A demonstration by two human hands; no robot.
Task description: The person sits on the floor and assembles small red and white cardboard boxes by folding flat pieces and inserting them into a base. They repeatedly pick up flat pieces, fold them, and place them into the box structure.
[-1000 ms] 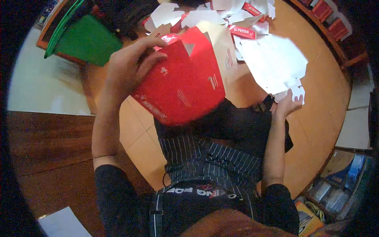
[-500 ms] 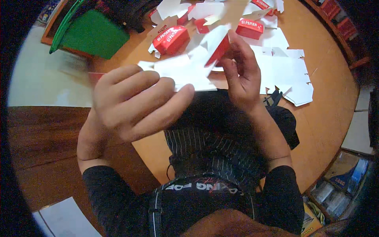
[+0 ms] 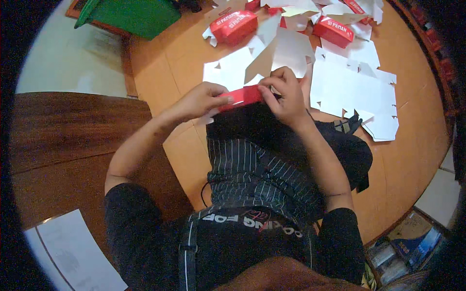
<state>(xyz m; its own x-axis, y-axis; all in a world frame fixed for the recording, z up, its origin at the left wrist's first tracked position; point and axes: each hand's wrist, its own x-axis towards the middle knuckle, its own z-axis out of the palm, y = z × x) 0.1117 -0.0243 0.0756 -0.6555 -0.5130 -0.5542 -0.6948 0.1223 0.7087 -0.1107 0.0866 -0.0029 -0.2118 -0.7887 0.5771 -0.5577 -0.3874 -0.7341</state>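
A partly folded cardboard box (image 3: 248, 94) is held above my lap, its red outer wall facing me and its white inner panels standing up beyond. My left hand (image 3: 206, 100) is closed on the left end of the red wall, thumb along the front. My right hand (image 3: 287, 97) pinches the right end, with thumb and fingers at the corner. The box's far edges merge with white card behind it, so I cannot tell where it stops.
Flat white box blanks (image 3: 357, 94) lie on the orange-brown floor to the right. Beyond are red folded boxes (image 3: 235, 27) and more loose card. A green bin (image 3: 131, 18) stands far left, and a brown wooden surface (image 3: 82, 140) lies at the left. Wrapped goods (image 3: 400, 252) sit lower right.
My left hand, earlier raised with fingers spread over the card, has moved down to grip its red wall. My right hand has come lower, and the red side now faces me.
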